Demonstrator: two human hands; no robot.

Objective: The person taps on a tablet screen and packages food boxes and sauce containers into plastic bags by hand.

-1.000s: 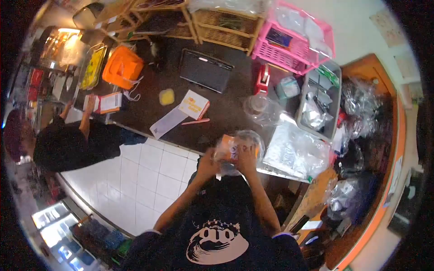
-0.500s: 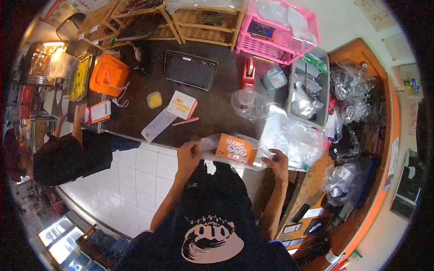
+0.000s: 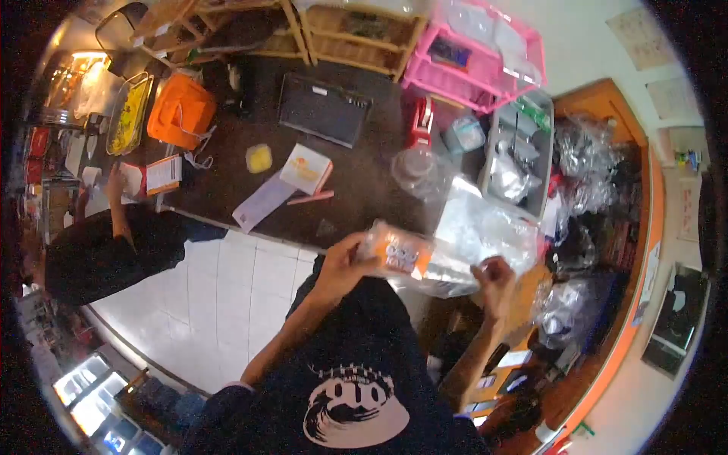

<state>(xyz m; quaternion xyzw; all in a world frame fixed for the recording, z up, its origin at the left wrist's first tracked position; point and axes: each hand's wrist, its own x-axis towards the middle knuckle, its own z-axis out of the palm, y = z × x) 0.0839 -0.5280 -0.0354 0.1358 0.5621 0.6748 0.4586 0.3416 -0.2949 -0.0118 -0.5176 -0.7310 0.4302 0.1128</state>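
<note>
An orange box with white lettering point(image 3: 402, 249) sits inside a clear plastic bag point(image 3: 449, 265), held above the near edge of the table. My left hand point(image 3: 343, 269) grips the box end through the plastic, fingers closed round it. At the bag's other end, my right hand point(image 3: 497, 287) pinches the loose plastic between thumb and fingers. Beyond them on the table lie a white and orange box point(image 3: 306, 170), a long paper slip point(image 3: 262, 203) and a pink pen-like stick point(image 3: 311, 198).
A small tub with yellow contents point(image 3: 258, 158), a black tablet-like device point(image 3: 324, 111) and a red tape dispenser point(image 3: 422, 123) stand on the dark table. Clear bags point(image 3: 493, 220) lie at right beside a grey bin point(image 3: 518, 152). Another person's arm point(image 3: 117, 205) is at left.
The bagged box has tilted, and my left hand has moved right onto the box itself. My right hand has moved right and down, drawing the bag's loose end outward.
</note>
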